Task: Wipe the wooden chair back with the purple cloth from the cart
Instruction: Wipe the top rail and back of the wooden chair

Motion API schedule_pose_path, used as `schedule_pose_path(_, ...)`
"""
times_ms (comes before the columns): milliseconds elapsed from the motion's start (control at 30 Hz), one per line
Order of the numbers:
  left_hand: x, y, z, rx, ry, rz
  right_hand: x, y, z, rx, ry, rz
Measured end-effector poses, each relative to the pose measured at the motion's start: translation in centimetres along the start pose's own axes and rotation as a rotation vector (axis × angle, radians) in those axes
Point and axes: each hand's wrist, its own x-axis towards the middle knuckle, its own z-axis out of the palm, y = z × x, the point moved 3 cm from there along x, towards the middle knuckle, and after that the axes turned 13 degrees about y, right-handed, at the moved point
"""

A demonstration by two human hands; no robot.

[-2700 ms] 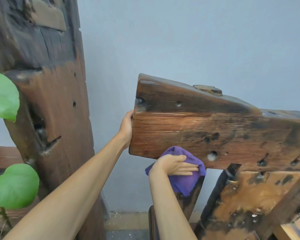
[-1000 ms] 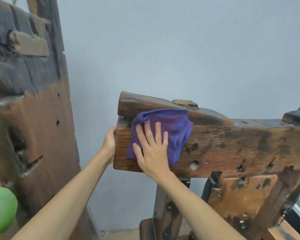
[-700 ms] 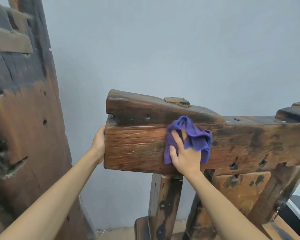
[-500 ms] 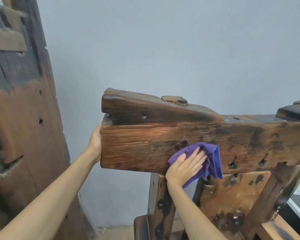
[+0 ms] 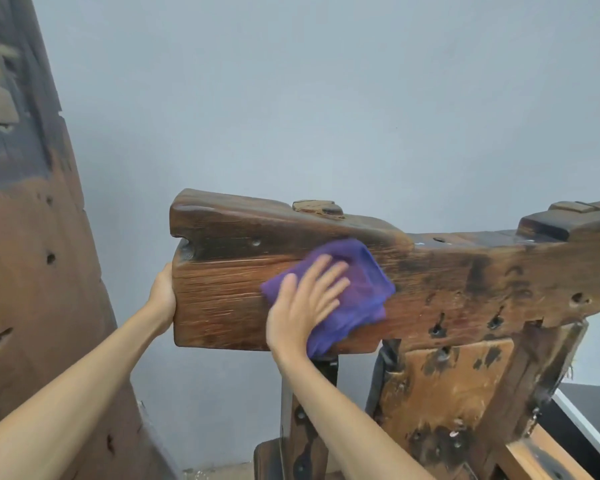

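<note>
The wooden chair back is a thick, rough, dark-stained top rail running across the middle of the view, with holes and worn patches. The purple cloth lies flat on the front face of the rail, left of centre. My right hand presses on the cloth with its fingers spread, slightly blurred. My left hand grips the left end of the rail; its fingers are hidden behind the wood. The cart is out of view.
A tall weathered wooden plank stands close on the left. Under the rail are a dark post and a worn back panel. A grey wall is behind. A dark surface with a white edge shows at lower right.
My right hand has carried the cloth from the rail's lower edge up and slightly left onto its front face. My left hand has stayed on the rail's left end. The camera shifted.
</note>
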Motion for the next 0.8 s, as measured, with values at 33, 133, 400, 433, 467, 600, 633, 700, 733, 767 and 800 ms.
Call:
schedule_pose_path(33, 0.0, 0.4, -0.2, 0.082, -0.012, 0.037, -1.1, -0.2, 0.3, -0.055, -0.107, -0.275)
schedule_pose_path(133, 0.7, 2.8, -1.4, 0.232, 0.046, 0.097, -0.5, 1.2, -0.4, -0.131, -0.283, -0.782)
schedule_pose_path(400, -0.9, 19.1, 3.6, 0.639, 0.178, 0.795, 12.4, 3.6, -5.6, -0.175, -0.240, -1.061)
schedule_pose_path(433, -1.7, 19.8, 5.9, 0.694, 0.113, 0.851, 13.5, 4.1, -6.2, -0.186, -0.198, -1.022)
schedule_pose_path(467, -2.5, 20.0, 8.4, 0.772, 0.031, 0.875, 14.2, 4.9, -6.7, -0.198, -0.160, -0.981)
schedule_pose_path(600, -5.1, 16.2, 16.7, 1.172, -0.232, 0.903, 14.4, 9.9, -8.4, -0.248, -0.145, -0.813)
schedule_pose_path(633, -5.0, 15.5, 17.4, 1.259, -0.220, 0.908, 14.3, 11.6, -8.8, -0.264, -0.150, -0.765)
schedule_pose_path(700, -4.3, 15.0, 17.8, 1.354, -0.205, 0.908, 14.1, 15.0, -10.0, -0.324, -0.143, -0.684)
schedule_pose_path(733, -3.9, 15.0, 17.7, 1.388, -0.216, 0.897, 14.1, 16.6, -10.6, -0.357, -0.130, -0.646)
schedule_pose_path(767, -3.7, 15.0, 17.8, 1.415, -0.231, 0.884, 14.1, 18.1, -11.1, -0.386, -0.111, -0.600)
schedule_pose_path(800, -3.6, 15.1, 17.8, 1.427, -0.244, 0.872, 14.2, 19.4, -11.7, -0.406, -0.081, -0.541)
